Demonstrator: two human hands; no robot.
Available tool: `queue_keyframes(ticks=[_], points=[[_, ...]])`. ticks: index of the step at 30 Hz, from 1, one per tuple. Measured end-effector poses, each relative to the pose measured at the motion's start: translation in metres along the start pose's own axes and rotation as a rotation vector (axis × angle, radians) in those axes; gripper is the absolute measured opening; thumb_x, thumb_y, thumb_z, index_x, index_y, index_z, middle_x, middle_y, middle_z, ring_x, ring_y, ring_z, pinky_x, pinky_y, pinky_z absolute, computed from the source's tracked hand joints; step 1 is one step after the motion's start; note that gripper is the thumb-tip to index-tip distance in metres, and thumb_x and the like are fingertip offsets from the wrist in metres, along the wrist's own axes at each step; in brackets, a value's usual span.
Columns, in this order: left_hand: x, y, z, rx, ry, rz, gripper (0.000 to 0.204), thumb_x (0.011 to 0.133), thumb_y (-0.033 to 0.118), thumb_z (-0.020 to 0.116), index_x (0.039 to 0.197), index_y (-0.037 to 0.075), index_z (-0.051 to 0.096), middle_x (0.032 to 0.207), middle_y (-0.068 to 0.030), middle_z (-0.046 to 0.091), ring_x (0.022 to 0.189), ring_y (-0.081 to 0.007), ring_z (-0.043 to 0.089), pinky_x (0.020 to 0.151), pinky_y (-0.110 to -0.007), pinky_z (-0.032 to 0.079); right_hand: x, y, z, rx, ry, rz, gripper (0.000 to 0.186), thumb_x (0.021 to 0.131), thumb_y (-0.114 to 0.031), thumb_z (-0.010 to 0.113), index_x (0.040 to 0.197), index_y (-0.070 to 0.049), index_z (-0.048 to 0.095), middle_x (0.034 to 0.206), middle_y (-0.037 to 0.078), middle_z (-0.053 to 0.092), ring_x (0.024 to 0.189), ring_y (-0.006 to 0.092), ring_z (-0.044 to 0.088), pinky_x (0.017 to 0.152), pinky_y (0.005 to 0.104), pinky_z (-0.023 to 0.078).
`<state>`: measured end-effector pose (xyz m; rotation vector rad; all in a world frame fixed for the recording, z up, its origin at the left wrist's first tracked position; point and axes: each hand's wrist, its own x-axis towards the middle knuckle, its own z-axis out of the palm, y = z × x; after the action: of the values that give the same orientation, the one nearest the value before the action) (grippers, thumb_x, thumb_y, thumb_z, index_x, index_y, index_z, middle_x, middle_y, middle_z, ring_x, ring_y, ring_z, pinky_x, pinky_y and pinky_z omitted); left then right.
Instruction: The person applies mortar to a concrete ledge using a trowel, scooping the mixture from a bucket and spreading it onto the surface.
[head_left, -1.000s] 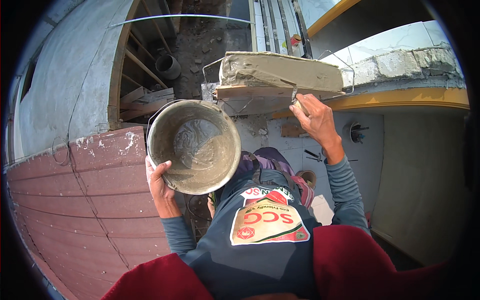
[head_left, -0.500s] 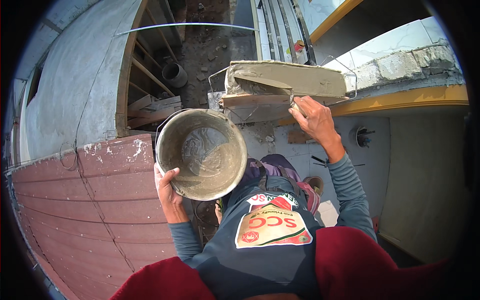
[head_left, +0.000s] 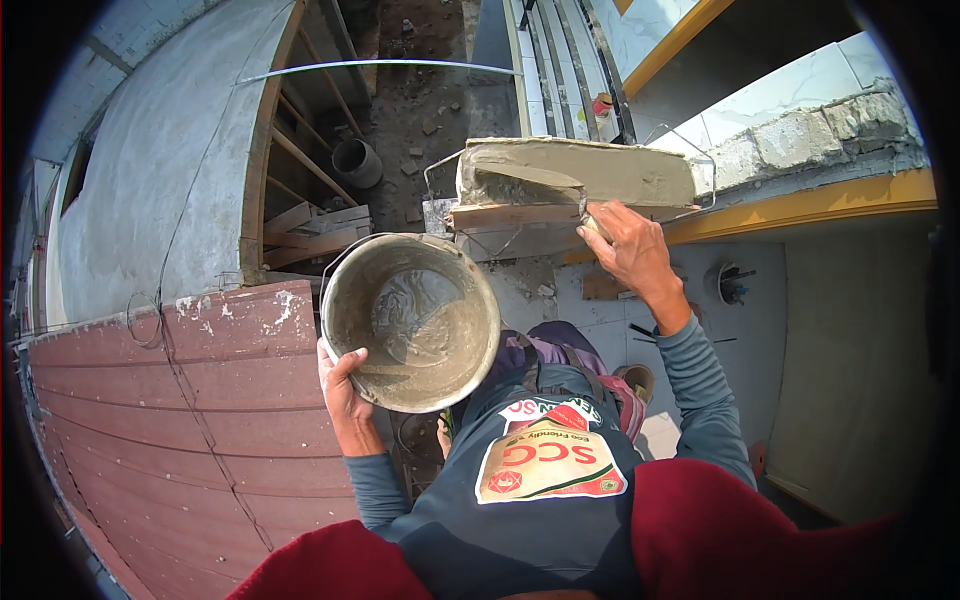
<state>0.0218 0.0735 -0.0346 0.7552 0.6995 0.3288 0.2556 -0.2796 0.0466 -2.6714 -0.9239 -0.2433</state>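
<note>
My left hand [head_left: 346,390] grips the rim of a round bucket [head_left: 470,335], thumb over the edge. The bucket is tilted so its inside shows, with wet grey mortar [head_left: 415,315] on the bottom and smears up the walls. In my right hand [head_left: 636,252] is a trowel [head_left: 530,174], its handle mostly hidden by my fingers. The pointed blade lies against the left part of a mortar-coated wall top [head_left: 640,172], pointing left. A wooden board [head_left: 515,215] runs along the near side of that wall top, held by bent wire clamps [head_left: 430,175].
Reddish-brown boards [head_left: 180,390] slope at the left, below a grey wall panel [head_left: 190,170]. Another bucket [head_left: 357,163] stands on the lower ground among timber scraps [head_left: 315,240]. To the right are a yellow-edged ledge [head_left: 800,208] and a container with rods [head_left: 722,284].
The whole scene has shifted slightly down and right in view. Bucket and trowel keep nearly the same places relative to the wall top, and both hands keep their hold.
</note>
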Motion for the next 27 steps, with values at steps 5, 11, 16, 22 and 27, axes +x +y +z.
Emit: queue_keyframes(ticks=[5,11,16,22,27], points=[[-0.001,0.002,0.005,-0.013,-0.004,0.01,0.052,0.072,-0.014,0.061,0.12,0.002,0.051,0.114,-0.0129,0.064,0.099,-0.0235,0.066,0.09,-0.036,0.056,0.008,0.002,0.005,-0.037,-0.012,0.017,0.028,0.088,-0.021,0.073,0.11,-0.004,0.068,0.095,0.011,0.067,0.086,0.032,0.069,0.068,0.0429,0.057],[0.0,-0.001,0.0,-0.017,-0.024,0.008,0.052,0.072,-0.015,0.06,0.12,0.002,0.052,0.115,-0.0138,0.064,0.1,-0.0245,0.067,0.091,-0.038,0.057,0.012,-0.001,0.006,-0.049,-0.01,0.036,0.027,0.089,-0.021,0.072,0.11,-0.005,0.067,0.096,0.011,0.067,0.086,0.0326,0.07,0.069,0.0428,0.057],[-0.002,0.003,0.003,-0.029,-0.022,0.008,0.051,0.072,-0.016,0.06,0.12,0.001,0.052,0.114,-0.0144,0.065,0.1,-0.0253,0.067,0.09,-0.038,0.058,0.01,-0.001,0.009,-0.041,0.008,0.039,0.027,0.089,-0.022,0.073,0.11,-0.005,0.067,0.095,0.01,0.067,0.085,0.0323,0.07,0.068,0.0434,0.057],[0.001,0.001,0.0,-0.017,-0.031,-0.006,0.055,0.073,-0.016,0.059,0.124,0.002,0.051,0.117,-0.0142,0.064,0.101,-0.0263,0.067,0.091,-0.039,0.057,-0.003,0.005,0.007,-0.026,0.032,0.062,0.028,0.088,-0.022,0.073,0.11,-0.006,0.068,0.093,0.01,0.066,0.084,0.0321,0.069,0.068,0.0431,0.056],[0.0,-0.001,-0.01,0.049,0.007,-0.005,0.069,0.075,-0.014,0.058,0.141,0.004,0.047,0.124,-0.0148,0.062,0.107,-0.0297,0.065,0.092,-0.041,0.057,-0.022,0.009,0.005,-0.005,0.062,0.09,0.029,0.087,-0.022,0.075,0.109,-0.005,0.069,0.092,0.01,0.066,0.083,0.0314,0.069,0.068,0.0422,0.056]])
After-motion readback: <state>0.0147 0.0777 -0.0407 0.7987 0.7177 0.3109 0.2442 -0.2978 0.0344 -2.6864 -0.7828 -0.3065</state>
